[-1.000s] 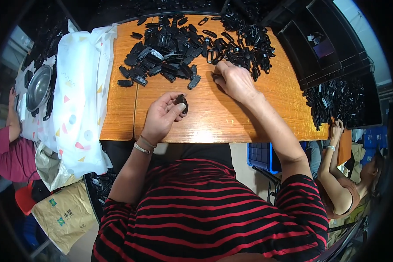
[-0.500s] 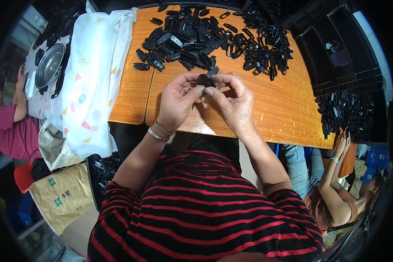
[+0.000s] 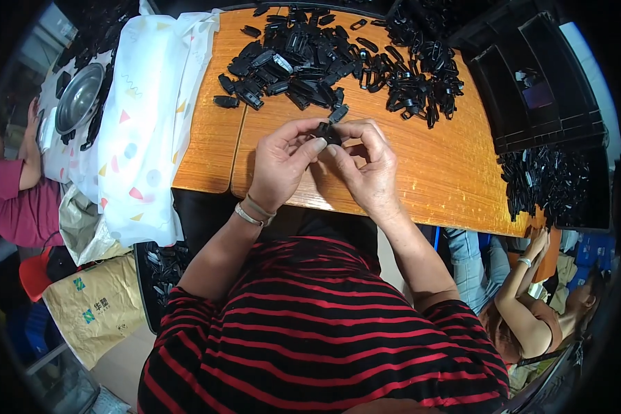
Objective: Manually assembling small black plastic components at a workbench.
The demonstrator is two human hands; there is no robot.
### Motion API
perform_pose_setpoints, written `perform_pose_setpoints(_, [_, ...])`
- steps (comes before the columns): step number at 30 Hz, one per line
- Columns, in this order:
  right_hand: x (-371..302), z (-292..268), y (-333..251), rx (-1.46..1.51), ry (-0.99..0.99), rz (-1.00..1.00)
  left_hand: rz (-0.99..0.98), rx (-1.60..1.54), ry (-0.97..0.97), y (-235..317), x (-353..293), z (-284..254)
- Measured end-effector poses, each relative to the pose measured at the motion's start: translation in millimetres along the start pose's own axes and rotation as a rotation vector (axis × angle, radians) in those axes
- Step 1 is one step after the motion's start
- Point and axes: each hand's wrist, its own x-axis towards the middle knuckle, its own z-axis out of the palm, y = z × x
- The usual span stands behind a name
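Both of my hands meet above the near part of the wooden table [image 3: 421,165]. Between them is a small black plastic part [image 3: 328,132], partly covered by my fingers. My left hand [image 3: 281,155] pinches it with thumb and index finger. On the other side my right hand [image 3: 369,159] grips the same part, thumb against its lower edge. Just beyond my fingertips lies a loose black piece [image 3: 338,114]. Farther back spreads a heap of black plastic parts [image 3: 290,55], and to its right a pile of black frame-like pieces [image 3: 424,76].
At right stands a black crate [image 3: 531,83], with more black pieces [image 3: 545,179] below it. Patterned plastic sheeting [image 3: 141,131] and a metal bowl [image 3: 81,100] are at left. One person [image 3: 24,200] sits left, another [image 3: 524,317] right. A paper sack [image 3: 100,303] stands low left.
The black part has turned slightly between my fingers, and my right fingers have shifted on it. The person at right has moved their hands slightly lower.
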Motion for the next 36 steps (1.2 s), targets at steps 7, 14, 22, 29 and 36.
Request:
perform_pose_setpoints(7, [-10.2, 14.1, 3.8, -0.182, 0.051, -0.096, 0.019, 0.051, 0.04, -5.2, -5.5, 8.8])
perform_pose_setpoints(14, [-13.8, 18.4, 3.3, -0.14, 0.022, -0.021, 0.004, -0.038, -0.015, 1.1, -5.4, 12.7])
perform_pose_setpoints(22, [-19.2, 17.2, 4.7, -0.053, 0.036, 0.021, 0.045, 0.019, -0.095, -9.7, 3.5, 12.7])
perform_pose_setpoints(29, [22.9, -72.9, 48.4, -0.492, -0.108, -0.021, -0.257, 0.316, -0.091, -8.2, 39.1, 10.1])
perform_pose_setpoints(36, [63.4, -107.9, 95.7, -1.066, -0.2, 0.042, 0.311, 1.381, -0.082, -25.2, 64.8, 16.0])
